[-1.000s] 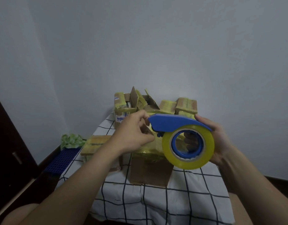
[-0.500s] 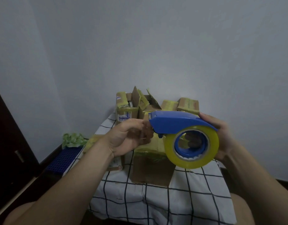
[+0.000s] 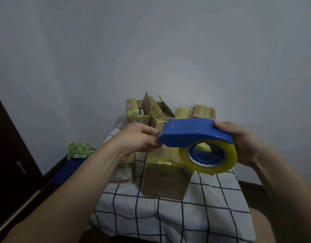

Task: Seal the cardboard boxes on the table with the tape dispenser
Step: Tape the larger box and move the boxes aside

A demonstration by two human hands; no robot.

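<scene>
— What's different about your left hand (image 3: 139,139)?
— I've turned it. A second ago its knuckles faced me, bunched by the dispenser (image 3: 191,132) nose. Now my thumb lies on top and my fingertips pinch the nose from below.
— And the dispenser?
— It has tipped toward me. I see more of its blue top, and the roll (image 3: 229,156) sits aslant.

One view only. The wide-angle camera is worn on the head and faces forward and slightly down. The left forearm (image 3: 84,181) and right forearm (image 3: 280,186) enter from the bottom edge, close to the lens. The bench (image 3: 212,199) lies just beyond, against the wall (image 3: 168,50).
</scene>
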